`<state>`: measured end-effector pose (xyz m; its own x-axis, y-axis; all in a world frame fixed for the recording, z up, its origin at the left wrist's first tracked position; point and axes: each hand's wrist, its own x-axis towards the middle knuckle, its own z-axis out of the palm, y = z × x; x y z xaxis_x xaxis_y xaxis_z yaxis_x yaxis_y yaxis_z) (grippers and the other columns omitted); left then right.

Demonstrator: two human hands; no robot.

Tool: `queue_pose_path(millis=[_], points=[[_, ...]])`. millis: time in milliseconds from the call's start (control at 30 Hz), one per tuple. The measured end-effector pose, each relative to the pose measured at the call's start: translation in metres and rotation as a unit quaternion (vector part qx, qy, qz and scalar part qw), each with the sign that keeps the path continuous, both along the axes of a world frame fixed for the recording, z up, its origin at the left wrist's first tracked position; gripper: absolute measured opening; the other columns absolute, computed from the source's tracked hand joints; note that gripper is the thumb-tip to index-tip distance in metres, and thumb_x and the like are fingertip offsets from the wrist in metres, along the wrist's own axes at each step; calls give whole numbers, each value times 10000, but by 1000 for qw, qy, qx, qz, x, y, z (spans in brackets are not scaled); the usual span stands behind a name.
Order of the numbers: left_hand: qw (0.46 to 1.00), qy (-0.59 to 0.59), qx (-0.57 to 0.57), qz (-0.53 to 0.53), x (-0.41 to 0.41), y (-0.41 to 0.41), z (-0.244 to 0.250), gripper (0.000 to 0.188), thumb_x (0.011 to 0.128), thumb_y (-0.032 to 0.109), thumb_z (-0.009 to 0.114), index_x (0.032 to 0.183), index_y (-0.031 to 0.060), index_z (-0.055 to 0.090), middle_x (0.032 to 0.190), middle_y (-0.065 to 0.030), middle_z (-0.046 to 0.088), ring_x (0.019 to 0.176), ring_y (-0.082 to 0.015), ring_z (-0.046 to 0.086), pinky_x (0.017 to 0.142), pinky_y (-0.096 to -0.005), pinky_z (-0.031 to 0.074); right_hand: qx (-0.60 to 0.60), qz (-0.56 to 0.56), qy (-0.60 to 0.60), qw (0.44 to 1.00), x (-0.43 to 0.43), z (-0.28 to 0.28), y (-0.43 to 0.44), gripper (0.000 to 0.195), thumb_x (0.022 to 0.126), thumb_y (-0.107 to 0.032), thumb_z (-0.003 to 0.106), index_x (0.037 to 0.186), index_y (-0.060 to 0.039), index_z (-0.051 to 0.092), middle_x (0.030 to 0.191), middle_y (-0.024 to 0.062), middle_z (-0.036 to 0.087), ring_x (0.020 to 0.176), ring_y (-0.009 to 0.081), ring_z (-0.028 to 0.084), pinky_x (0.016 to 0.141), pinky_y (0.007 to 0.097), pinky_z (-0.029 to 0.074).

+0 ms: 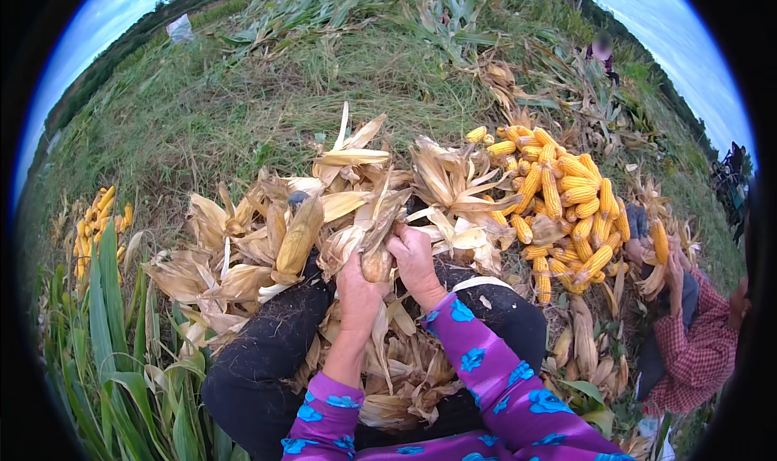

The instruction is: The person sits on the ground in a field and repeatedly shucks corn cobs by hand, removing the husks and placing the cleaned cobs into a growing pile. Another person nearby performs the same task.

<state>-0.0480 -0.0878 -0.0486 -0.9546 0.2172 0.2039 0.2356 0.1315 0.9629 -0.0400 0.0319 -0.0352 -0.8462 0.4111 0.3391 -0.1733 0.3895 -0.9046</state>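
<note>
Both my hands are on one dry corn ear in its husk (377, 260), low between my knees. My left hand (358, 294) grips the ear from the left, near its lower end. My right hand (416, 260) pinches the papery husk at the ear's right side; its fingertips are partly hidden by the leaves. Just left of my hands an ear (300, 236), still covered by thin husk, leans on a heap of dry husks (237, 279). More loose husks (407, 370) lie between my legs. Up and to the right is a pile of bare yellow corn ears (570, 200).
At the right, a co-worker in a red checked shirt (692, 345) holds a yellow ear (660, 240). Unhusked ears (584, 339) lie beside my right knee. Green maize leaves (112, 315) stand at the left, near a smaller corn pile (91, 236). Another person (601, 54) is far off.
</note>
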Motion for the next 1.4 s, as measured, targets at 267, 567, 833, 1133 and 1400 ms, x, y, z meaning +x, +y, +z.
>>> queue_pose_path(millis=[267, 567, 833, 1133, 1400], points=[[996, -32, -81, -29, -3, -2, -23, 722, 536, 33, 616, 1241, -64, 494, 993, -138, 628, 861, -225, 603, 812, -296, 481, -405, 40, -62, 911, -1, -28, 4, 110, 826, -155, 540, 832, -65, 604, 644, -39, 496, 526, 60, 439, 472, 214, 355], [986, 149, 73, -30, -8, 7, 2, 651, 795, 215, 679, 1359, 8, 428, 1169, -152, 563, 1092, -237, 540, 987, -335, 398, -150, 7, 38, 988, -5, -37, -5, 244, 889, -167, 507, 955, 36, 627, 726, 64, 645, 614, 157, 581, 574, 300, 465], [979, 112, 154, 68, -12, -11, -15, 274, 780, 140, 550, 960, -59, 603, 842, -164, 645, 797, -243, 628, 767, -336, 484, -242, 43, 22, 969, 16, -19, -49, 181, 873, -48, 498, 995, 23, 610, 625, 4, 544, 500, 58, 480, 448, 234, 388], [900, -207, 383, -5, -48, -23, -37, 283, 946, 244, 544, 809, 0, 586, 721, -95, 621, 606, -189, 606, 586, -299, 507, -268, 95, 15, 959, 41, -12, -75, 163, 925, -142, 514, 954, 5, 577, 744, 9, 583, 576, 73, 531, 503, 202, 426], [823, -315, 472, 24, -47, -16, -24, 317, 981, 299, 482, 985, -6, 568, 862, -125, 625, 774, -256, 623, 716, -412, 533, -326, 159, -46, 931, 32, 10, -45, 260, 927, -224, 517, 1012, 5, 609, 726, 15, 555, 603, 72, 523, 534, 216, 434]])
